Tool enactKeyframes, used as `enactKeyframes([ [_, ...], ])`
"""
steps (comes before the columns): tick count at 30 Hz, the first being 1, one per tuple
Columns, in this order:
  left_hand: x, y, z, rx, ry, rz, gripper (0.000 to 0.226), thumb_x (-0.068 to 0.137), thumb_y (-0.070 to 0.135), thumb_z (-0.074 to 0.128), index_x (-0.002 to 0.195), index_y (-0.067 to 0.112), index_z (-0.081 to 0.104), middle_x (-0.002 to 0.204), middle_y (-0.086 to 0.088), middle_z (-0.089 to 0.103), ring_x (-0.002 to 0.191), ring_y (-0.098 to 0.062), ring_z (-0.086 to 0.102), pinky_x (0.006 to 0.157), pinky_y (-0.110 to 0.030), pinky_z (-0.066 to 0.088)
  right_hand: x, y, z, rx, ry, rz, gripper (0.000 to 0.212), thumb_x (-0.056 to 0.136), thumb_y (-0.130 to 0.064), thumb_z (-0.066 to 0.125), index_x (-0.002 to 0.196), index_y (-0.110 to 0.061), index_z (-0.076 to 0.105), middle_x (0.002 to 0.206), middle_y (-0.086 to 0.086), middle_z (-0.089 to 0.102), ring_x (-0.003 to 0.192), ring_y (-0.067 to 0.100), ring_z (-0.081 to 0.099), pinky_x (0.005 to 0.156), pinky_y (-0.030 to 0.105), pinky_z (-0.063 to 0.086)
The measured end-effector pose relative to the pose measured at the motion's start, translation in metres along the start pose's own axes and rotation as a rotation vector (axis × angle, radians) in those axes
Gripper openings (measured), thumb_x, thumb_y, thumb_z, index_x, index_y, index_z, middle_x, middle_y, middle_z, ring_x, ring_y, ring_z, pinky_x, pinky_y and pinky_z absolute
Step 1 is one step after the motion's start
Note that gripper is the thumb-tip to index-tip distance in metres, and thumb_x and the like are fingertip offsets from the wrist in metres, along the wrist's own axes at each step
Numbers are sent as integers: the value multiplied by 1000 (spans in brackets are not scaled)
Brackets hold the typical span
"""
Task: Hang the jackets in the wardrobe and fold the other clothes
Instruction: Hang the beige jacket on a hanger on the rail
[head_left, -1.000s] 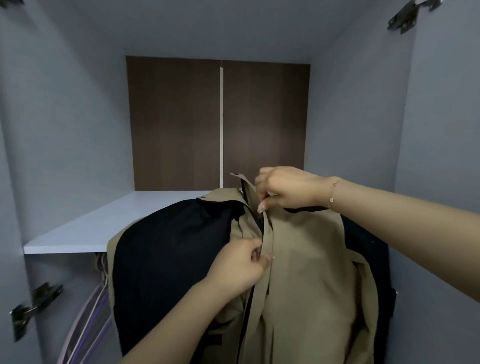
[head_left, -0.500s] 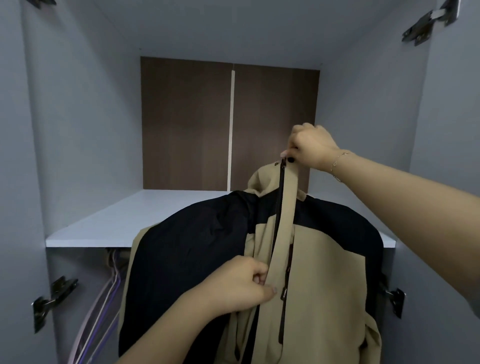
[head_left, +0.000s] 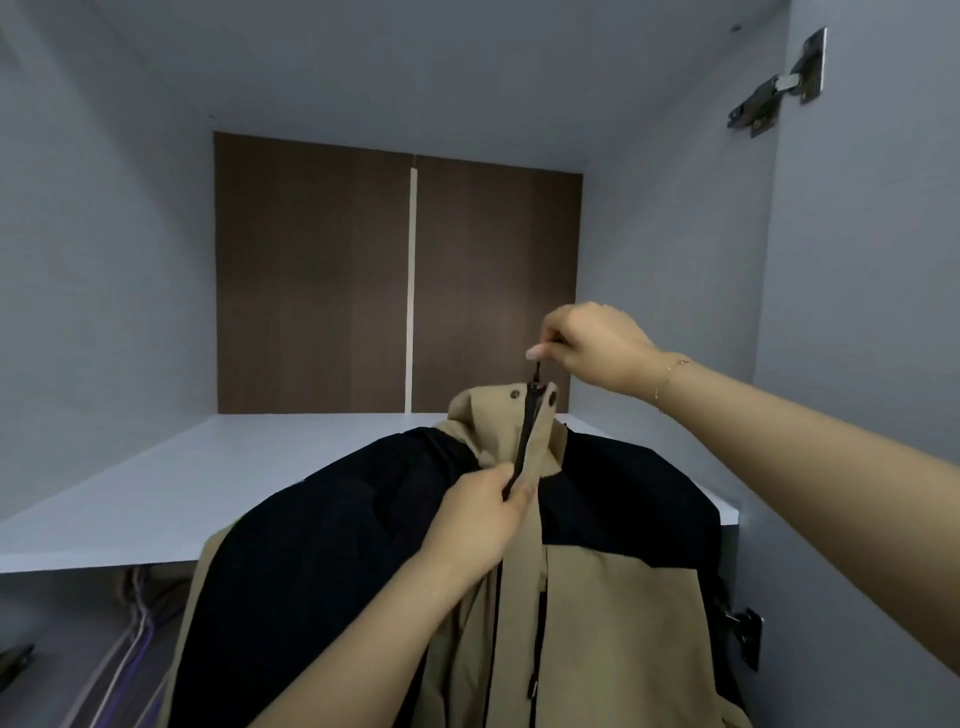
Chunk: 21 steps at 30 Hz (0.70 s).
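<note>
your right hand (head_left: 592, 345) pinches the black zipper pull (head_left: 535, 375), left hand (head_left: 480, 519) pinching the khaki-and-black nylon jacket (head_left: 597, 613) placket; keep that taut while zipping.

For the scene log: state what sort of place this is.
Probably the inside of a wardrobe: a white shelf, door hinges on the side wall, empty hangers below, a jacket hung.

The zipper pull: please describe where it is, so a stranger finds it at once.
Find the tan and black jacket in front of the shelf. At its collar top, the right hand pinches the zipper pull, a short dark tab, unlike the two round snaps beside it.
</note>
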<state>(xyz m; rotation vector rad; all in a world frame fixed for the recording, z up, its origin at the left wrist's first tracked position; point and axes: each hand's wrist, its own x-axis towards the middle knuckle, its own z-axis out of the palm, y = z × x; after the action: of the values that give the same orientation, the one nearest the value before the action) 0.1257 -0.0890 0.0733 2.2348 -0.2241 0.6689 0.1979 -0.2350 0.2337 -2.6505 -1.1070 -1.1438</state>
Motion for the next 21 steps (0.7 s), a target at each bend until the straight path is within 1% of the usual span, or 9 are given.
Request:
enactKeyframes([
  [2, -8, -8, 2, 21, -47, -1, 38, 98, 38, 49, 71, 12, 52, 62, 7, 48, 54, -5, 43, 54, -25, 36, -2, 4, 12, 144, -129, 2, 35, 92, -44, 60, 86, -9, 64, 81, 3, 63, 78, 23, 60, 68, 33, 47],
  [4, -13, -12, 5, 62, -68, 18, 39, 98, 38, 49, 78, 6, 58, 63, 5, 50, 55, -5, 44, 55, -26, 36, -3, 8, 23, 498, -273, 49, 35, 92, -40, 63, 85, -5, 65, 80, 10, 68, 76, 21, 65, 71, 33, 52],
  [6, -16, -12, 5, 84, -58, 28, 37, 98, 38, 49, 80, 8, 60, 62, 6, 50, 53, -3, 43, 53, -22, 36, 0, 16, 30, 720, -295, 135, 41, 92, -47, 59, 90, -7, 68, 86, 6, 71, 81, 15, 67, 72, 26, 54],
  [9, -19, -9, 6, 111, -37, 28, 36, 98, 37, 49, 68, 18, 50, 57, 9, 45, 50, -1, 43, 48, -15, 33, 11, 31, 46, 696, -345, 287, 51, 95, -55, 49, 110, -10, 67, 110, -1, 67, 106, 17, 62, 83, 26, 48],
  [11, -23, -8, 6, 97, -33, 32, 37, 99, 36, 50, 65, 22, 45, 56, 9, 43, 49, -1, 42, 48, -16, 32, 18, 34, 60, 597, -486, 321, 45, 96, -51, 50, 101, -10, 67, 97, 4, 64, 92, 20, 60, 78, 30, 47],
  [13, -28, -9, 5, 68, -61, 36, 35, 98, 38, 49, 71, 16, 51, 60, 5, 46, 52, -2, 41, 53, -20, 35, 24, 28, 72, 621, -584, 326, 40, 96, -49, 51, 75, -16, 59, 72, 3, 47, 66, 17, 44, 64, 27, 38],
  [14, -30, -11, 5, 47, -77, 31, 35, 98, 40, 49, 77, 12, 54, 63, 3, 48, 55, -3, 43, 56, -24, 37, 28, 24, 77, 659, -605, 335, 41, 96, -49, 51, 72, -16, 56, 72, 3, 44, 65, 16, 40, 64, 27, 36],
  [18, -41, -17, 5, 23, -75, 6, 40, 97, 44, 50, 86, 7, 57, 68, -1, 48, 61, -10, 43, 60, -30, 38, 43, 8, 92, 691, -689, 358, 42, 93, -53, 54, 92, -12, 63, 79, 2, 62, 73, 17, 58, 76, 29, 48],
  [21, -48, -22, 2, -11, -63, -2, 41, 96, 47, 50, 85, 8, 57, 68, 1, 46, 62, -10, 42, 61, -29, 37, 51, -5, 98, 799, -826, 384, 37, 93, -45, 60, 101, -10, 67, 76, 1, 71, 60, 12, 66, 57, 21, 51],
])
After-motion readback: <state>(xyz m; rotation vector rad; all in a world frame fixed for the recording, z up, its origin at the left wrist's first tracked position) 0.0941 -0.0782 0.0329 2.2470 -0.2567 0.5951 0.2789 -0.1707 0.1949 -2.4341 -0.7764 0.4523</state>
